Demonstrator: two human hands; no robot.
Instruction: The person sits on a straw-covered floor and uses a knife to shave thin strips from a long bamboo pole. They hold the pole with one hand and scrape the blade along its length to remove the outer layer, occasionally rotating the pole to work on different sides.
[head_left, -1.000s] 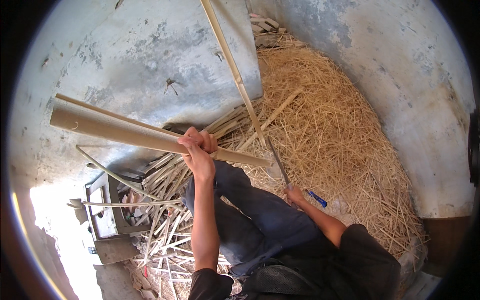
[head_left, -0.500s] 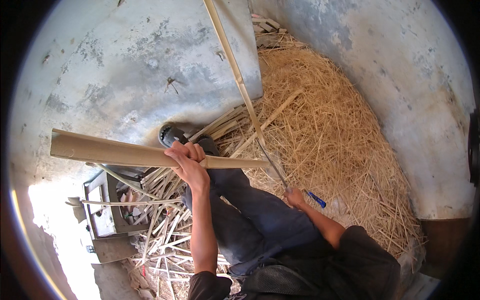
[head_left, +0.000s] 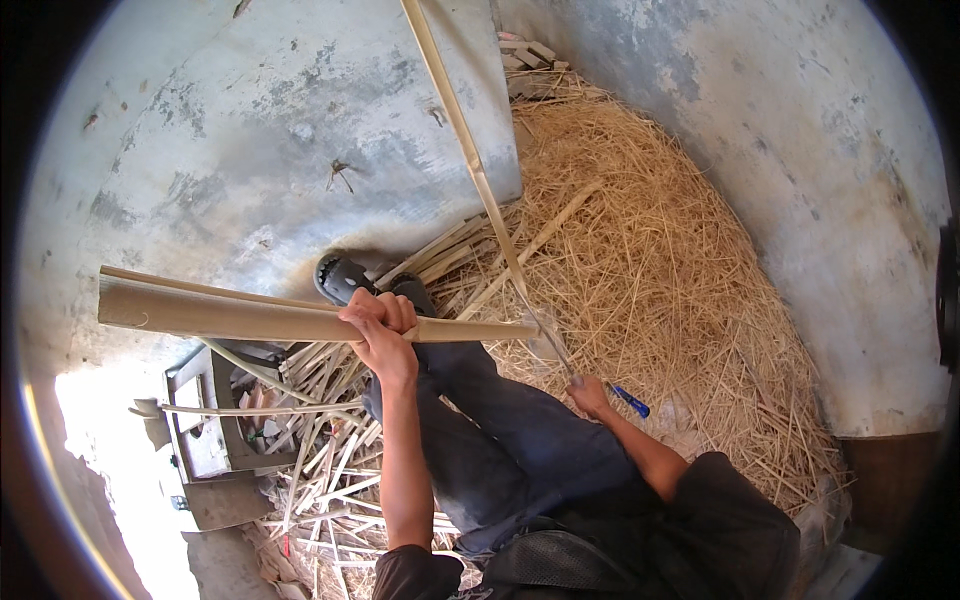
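Note:
My left hand (head_left: 385, 325) is closed round a split length of bamboo (head_left: 225, 312), held nearly level above my legs. Its wide end points left and its narrow end lies close to a knife blade (head_left: 549, 337). My right hand (head_left: 590, 394) is closed on the knife, whose blue handle end (head_left: 630, 401) sticks out beyond the fist. From the top of the view a long bamboo strip (head_left: 462, 135) slants down to the blade. Whether the blade touches either bamboo piece I cannot tell.
A heap of fine bamboo shavings (head_left: 660, 270) spreads ahead and right. Cut bamboo strips (head_left: 330, 500) pile up at left beside a wooden frame (head_left: 210, 415). Stained walls (head_left: 250, 130) rise ahead and at right. My dark shoes (head_left: 340, 278) rest near the wall.
The split bamboo has rolled slightly in my left hand, so more of its upper edge shows. My left hand has shifted slightly down. The right hand has hardly moved.

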